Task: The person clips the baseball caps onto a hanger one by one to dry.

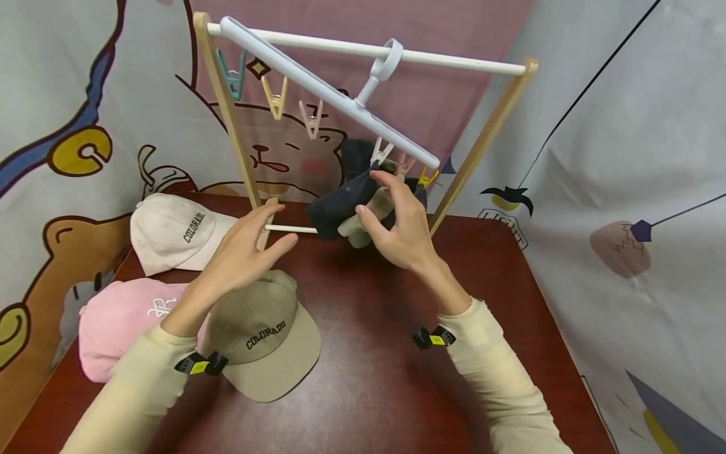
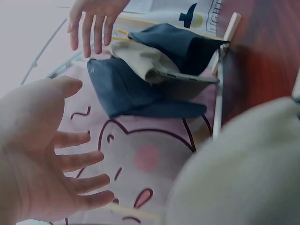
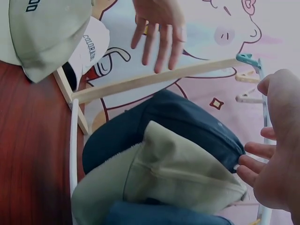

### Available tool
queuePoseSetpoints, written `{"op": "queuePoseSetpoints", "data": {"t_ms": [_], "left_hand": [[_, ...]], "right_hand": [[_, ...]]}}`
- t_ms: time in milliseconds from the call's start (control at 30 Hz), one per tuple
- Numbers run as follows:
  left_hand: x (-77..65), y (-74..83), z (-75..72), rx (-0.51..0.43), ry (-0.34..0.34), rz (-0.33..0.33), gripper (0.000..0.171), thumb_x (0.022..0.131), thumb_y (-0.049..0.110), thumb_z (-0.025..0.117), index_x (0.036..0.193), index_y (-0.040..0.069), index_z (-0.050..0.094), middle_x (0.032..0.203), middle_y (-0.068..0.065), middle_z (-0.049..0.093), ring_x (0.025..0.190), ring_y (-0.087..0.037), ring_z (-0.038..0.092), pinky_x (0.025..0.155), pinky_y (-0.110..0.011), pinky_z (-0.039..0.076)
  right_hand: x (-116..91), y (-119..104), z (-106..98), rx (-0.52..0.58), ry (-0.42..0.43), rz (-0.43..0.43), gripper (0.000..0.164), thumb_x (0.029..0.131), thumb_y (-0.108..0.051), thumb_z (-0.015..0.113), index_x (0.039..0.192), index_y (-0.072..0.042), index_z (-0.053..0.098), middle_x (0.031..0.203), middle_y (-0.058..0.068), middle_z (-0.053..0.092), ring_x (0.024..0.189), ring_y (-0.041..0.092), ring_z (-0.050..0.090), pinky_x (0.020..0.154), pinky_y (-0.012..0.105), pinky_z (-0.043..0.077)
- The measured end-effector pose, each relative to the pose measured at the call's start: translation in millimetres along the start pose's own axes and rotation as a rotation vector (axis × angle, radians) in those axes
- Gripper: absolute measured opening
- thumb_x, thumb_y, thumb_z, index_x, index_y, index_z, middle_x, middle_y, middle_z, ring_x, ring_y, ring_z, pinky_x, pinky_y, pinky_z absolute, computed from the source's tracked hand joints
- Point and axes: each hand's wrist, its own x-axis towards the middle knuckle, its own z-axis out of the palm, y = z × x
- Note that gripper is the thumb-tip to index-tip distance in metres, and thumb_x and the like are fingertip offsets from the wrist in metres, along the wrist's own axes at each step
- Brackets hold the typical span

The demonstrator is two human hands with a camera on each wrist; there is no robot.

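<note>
Three caps hang from the right half of a pale blue clip hanger: a navy cap, a beige cap and another dark blue cap. White, pink and yellow clips grip them. My right hand is beside the hanging caps, fingers loosely bent and thumb apart. In the right wrist view its fingertips lie close to the navy cap's edge; whether they touch it I cannot tell. Left of the caps, my left hand is held up with spread fingers, above an olive cap, holding nothing.
The hanger hooks over the white top bar of a wooden-legged rack, its left end tilted up. Teal, yellow and pink clips dangle there. A white cap and a pink cap lie on the dark red table, left.
</note>
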Motion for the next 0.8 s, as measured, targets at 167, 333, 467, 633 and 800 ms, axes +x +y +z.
{"op": "queuePoseSetpoints", "data": {"t_ms": [167,333,467,633,800], "left_hand": [[-20.9,-17.9,-5.5,0.025,0.027,-0.008,0.070,0.111,0.049,0.068,0.168,0.013,0.051,0.173,-0.019,0.053,0.161,-0.044,0.050,0.128,-0.068,0.041],[-40.1,-29.2,-9.8,0.044,0.013,-0.043,0.068,0.112,0.049,0.067,0.167,0.011,0.052,0.171,-0.020,0.055,0.161,-0.045,0.050,0.127,-0.069,0.041],[-52.0,-35.6,-11.3,0.053,-0.020,-0.078,0.069,0.113,0.051,0.067,0.166,0.010,0.053,0.171,-0.021,0.055,0.161,-0.046,0.049,0.127,-0.070,0.041],[-64.5,-45.6,-10.6,0.080,-0.048,-0.113,0.071,0.114,0.052,0.064,0.167,0.005,0.051,0.171,-0.025,0.054,0.153,-0.051,0.057,0.123,-0.073,0.044],[-74.7,-54.1,-9.6,0.073,-0.068,-0.135,0.070,0.114,0.049,0.064,0.165,0.002,0.053,0.165,-0.029,0.059,0.128,-0.053,0.075,0.117,-0.072,0.050]], "right_hand": [[3.0,-7.2,8.3,0.014,-0.032,-0.011,0.065,0.103,-0.031,0.074,0.160,-0.004,0.058,0.162,0.015,0.065,0.149,0.030,0.063,0.126,0.049,0.050],[7.9,-13.6,17.2,0.033,-0.018,-0.035,0.064,0.105,-0.029,0.073,0.160,-0.001,0.057,0.160,0.017,0.064,0.149,0.031,0.062,0.125,0.050,0.051],[13.0,-19.8,23.3,0.050,-0.004,-0.057,0.064,0.105,-0.029,0.072,0.159,0.001,0.057,0.159,0.018,0.065,0.148,0.032,0.063,0.125,0.049,0.052],[21.1,-27.1,28.8,0.072,-0.017,-0.055,0.064,0.105,-0.029,0.072,0.160,0.000,0.057,0.160,0.017,0.065,0.151,0.030,0.062,0.127,0.046,0.050],[30.6,-31.1,33.2,0.093,-0.028,-0.046,0.064,0.106,-0.026,0.072,0.161,0.001,0.055,0.161,0.019,0.063,0.152,0.030,0.060,0.127,0.051,0.050]]}}
